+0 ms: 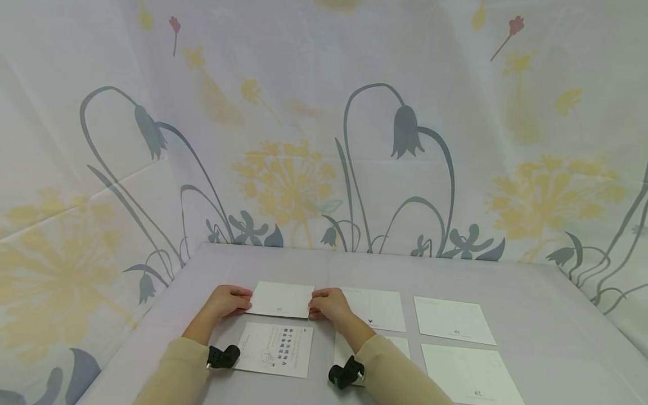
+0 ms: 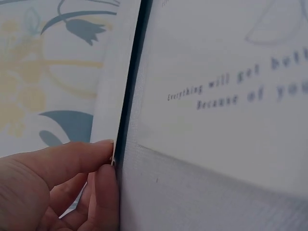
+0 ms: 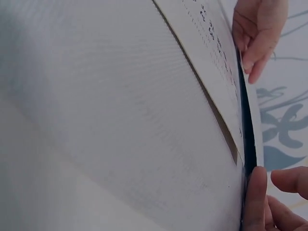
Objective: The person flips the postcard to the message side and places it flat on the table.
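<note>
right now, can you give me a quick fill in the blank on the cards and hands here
1. The card held at both ends is gripped by ____ hands.
2. The left hand pinches that card's ____ edge.
3. The printed card lies ____ to the person than the held card.
4. The cards rest on a ____ tablecloth.

Missing: two; left; nearer; grey

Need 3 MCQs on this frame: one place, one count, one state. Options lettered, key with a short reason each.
1. Where is the card that both hands hold?
A. Just beyond the printed card
B. At the table's right edge
C. Against the curtain

2. How many hands touch that card?
A. None
B. One
C. Two

3. How does the left hand meet the card?
A. Flat on top
B. Fingers pinch its edge
C. Hovers apart

Key: 1 A, it lies directly behind the printed card. 2 C, the left hand and right hand are at opposite edges. 3 B, the left wrist view shows fingers on the edge.
</note>
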Available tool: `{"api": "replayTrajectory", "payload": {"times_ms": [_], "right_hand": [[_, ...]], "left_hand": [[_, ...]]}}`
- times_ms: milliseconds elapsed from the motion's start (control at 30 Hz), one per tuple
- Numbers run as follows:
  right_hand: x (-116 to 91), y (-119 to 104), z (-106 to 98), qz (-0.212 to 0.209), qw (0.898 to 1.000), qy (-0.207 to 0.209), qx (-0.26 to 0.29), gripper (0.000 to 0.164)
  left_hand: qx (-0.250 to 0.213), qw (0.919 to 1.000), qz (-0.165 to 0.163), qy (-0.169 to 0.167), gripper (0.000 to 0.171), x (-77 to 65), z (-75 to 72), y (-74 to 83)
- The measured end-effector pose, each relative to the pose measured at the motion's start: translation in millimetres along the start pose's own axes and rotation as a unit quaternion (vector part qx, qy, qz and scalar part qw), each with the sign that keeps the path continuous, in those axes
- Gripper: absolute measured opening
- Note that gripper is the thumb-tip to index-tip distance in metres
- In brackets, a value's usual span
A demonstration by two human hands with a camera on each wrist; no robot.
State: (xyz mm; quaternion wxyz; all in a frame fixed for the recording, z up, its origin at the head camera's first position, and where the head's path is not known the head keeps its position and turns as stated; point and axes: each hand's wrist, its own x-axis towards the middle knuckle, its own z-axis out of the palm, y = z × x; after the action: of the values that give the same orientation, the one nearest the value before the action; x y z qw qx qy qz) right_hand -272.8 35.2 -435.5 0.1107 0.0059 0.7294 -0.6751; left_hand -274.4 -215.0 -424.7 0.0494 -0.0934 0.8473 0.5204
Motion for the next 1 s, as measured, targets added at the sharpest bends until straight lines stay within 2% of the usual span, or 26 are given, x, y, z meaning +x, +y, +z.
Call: {"api": "replayTrajectory", "payload": {"times_ms": [200, 433, 700, 900, 1000], "right_hand": [[0, 2, -2, -0.006, 1.0, 0.01, -0.01, 0.03], [-3, 1, 0, -0.02, 1.0, 0.007, -0.02, 0.033], [-11, -6, 2, -0.042, 0.999, 0.006, -0.033, 0.031], [-18, -12, 2, -0.058, 0.997, 0.004, -0.044, 0.031], [-23, -13, 2, -0.067, 0.996, 0.002, -0.053, 0.03]], "left_hand": [[0.018, 0.9998, 0.01, 0.007, 0.027, 1.4, 1.3, -1.2], [0.016, 0.9998, 0.01, 0.012, 0.03, -0.9, -0.4, -2.2], [-0.02, 0.9993, 0.029, -0.013, 0.036, -9.4, -8.4, -2.5], [0.0, 0.9976, 0.062, -0.031, 0.04, -20.2, -16.6, -0.8], [0.008, 0.9971, 0.064, -0.039, 0.04, -23.3, -18.2, -3.0]]}}
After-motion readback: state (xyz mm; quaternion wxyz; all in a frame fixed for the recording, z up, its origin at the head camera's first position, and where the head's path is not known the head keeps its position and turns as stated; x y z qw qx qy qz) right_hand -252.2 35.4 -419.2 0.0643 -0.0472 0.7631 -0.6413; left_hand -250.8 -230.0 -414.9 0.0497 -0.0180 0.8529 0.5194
